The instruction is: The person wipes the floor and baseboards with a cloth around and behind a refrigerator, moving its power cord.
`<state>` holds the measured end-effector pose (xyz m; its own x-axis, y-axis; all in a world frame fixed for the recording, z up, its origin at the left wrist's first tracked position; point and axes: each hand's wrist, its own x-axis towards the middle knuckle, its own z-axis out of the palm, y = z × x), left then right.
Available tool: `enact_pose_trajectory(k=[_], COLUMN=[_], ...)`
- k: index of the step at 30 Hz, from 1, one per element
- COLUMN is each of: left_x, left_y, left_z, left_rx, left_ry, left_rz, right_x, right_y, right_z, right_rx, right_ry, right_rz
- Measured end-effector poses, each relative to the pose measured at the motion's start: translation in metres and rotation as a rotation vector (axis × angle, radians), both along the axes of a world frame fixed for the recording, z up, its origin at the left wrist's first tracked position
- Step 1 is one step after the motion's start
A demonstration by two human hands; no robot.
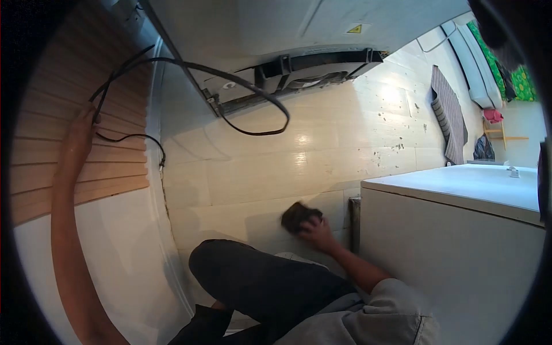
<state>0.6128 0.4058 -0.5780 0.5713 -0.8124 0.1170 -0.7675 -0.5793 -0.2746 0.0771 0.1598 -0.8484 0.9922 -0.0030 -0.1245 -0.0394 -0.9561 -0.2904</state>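
My left hand (80, 133) is raised beside the slatted wood panel, its fingers closed around a looped black power cable (230, 76). The cable runs from the hand toward the back of a large grey appliance (253, 29), and a thinner end hangs down to a plug (163, 163) near the wall's foot. Low over the pale floor, my right hand (315, 231) grips a dark, crumpled cloth (296, 216). The cloth appears to touch the floor and is slightly blurred. My bent knee is just left of that hand.
A white cabinet (448, 247) stands close on the right. Bits of debris (397, 148) are scattered on the floor (264, 167) near the appliance's open lower compartment (287, 77). Farther right lies a striped mat (450, 118). The slatted wood panel (43, 155) borders the left side.
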Motion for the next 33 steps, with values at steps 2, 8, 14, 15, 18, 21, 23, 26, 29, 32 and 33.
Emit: enact_pose_trajectory(k=[2, 8, 14, 15, 18, 21, 23, 26, 29, 32, 33], left_x=[0.001, 0.038, 0.063, 0.047, 0.023, 0.01, -0.008, -0.038, -0.092, -0.15, -0.169], left_y=[-0.01, -0.004, 0.011, 0.002, -0.003, -0.01, -0.012, -0.015, -0.022, -0.021, -0.018], left_z=[0.001, -0.016, -0.032, -0.024, -0.01, -0.007, -0.001, 0.007, 0.016, 0.038, 0.045], left_rx=[-0.17, -0.254, -0.379, -0.376, -0.357, -0.341, -0.33, -0.251, -0.284, -0.239, -0.244], left_ry=[0.279, 0.435, 0.365, 0.315, 0.221, 0.104, 0.012, -0.091, 0.023, 0.097, 0.137], left_rz=[0.029, 0.321, 0.259, 0.227, 0.175, 0.091, 0.101, 0.048, 0.028, -0.006, 0.035], right_x=[-0.009, 0.071, 0.138, 0.123, 0.052, 0.004, 0.01, 0.044, 0.085, 0.102, 0.105], right_y=[-0.004, -0.155, -0.127, -0.093, 0.021, 0.041, 0.009, -0.053, -0.135, -0.139, -0.134], right_z=[0.0, -0.075, -0.005, -0.017, -0.026, -0.016, -0.034, -0.044, -0.073, -0.051, -0.046], right_rx=[0.04, -0.347, 0.014, 0.026, 0.381, 0.376, 0.472, 0.206, -0.103, -0.219, -0.234], right_ry=[0.124, -0.114, -0.334, -0.332, 0.007, 0.005, -0.182, -0.317, -0.561, -0.423, -0.369], right_rz=[0.094, -0.543, -0.489, -0.327, -0.007, 0.336, 0.162, -0.358, -0.754, -0.933, -0.959])
